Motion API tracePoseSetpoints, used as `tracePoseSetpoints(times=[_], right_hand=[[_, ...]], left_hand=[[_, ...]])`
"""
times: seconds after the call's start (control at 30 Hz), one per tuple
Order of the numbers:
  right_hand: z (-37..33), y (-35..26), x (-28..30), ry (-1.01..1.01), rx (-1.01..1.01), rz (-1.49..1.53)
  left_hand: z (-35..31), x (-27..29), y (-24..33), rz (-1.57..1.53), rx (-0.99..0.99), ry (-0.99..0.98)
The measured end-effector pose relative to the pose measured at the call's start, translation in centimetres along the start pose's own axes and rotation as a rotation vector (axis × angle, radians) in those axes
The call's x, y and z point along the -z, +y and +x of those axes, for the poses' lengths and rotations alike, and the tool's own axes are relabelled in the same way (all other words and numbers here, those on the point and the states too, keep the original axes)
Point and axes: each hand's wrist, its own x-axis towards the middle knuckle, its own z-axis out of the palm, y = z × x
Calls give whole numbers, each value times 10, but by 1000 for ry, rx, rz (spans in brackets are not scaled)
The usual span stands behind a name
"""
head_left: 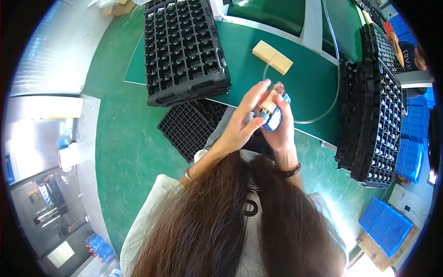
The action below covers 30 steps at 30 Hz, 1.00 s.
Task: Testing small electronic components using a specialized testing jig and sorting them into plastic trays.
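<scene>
Both my hands are closed around a small handheld device (275,119) above the green table (314,83). It has a blue casing, a pale cylindrical middle and a clear, pinkish end; its exact kind I cannot make out. My left hand (241,117) grips it from the left, its thumb at the near end. From the right, my right hand (282,131) wraps it, with the thumb along its upper side. Just beyond my fingers lies a pale yellow block (272,57). A thin clear tube (265,71) runs from the block toward my left fingertips.
A stack of black compartment trays (184,51) stands at the table's left, with another black tray (184,131) lower beside it. Tall stacked trays (369,115) holding small parts rise at the right. A clear hose (336,92) curves over the table. Blue crates (386,226) sit farther right.
</scene>
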Motion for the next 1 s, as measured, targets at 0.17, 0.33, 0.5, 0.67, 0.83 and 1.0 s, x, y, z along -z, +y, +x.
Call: tracePoseSetpoints(times=[0.17,0.33,0.5,0.67,0.83,1.0], right_hand=[[67,-48,38,150,643,-930],[139,-71,51,235,880,-1534],[151,-70,59,190,803,-1479],[122,-84,67,307,927,-1519],[87,-88,69,355,778,-1340],[57,-88,71,358,753,-1298]], left_hand=[[2,10,0,80,9,112],[6,20,36,278,-59,219],[24,64,65,480,-130,250],[115,133,75,925,-170,273],[226,233,7,1547,-191,261],[259,296,-44,1469,26,40]])
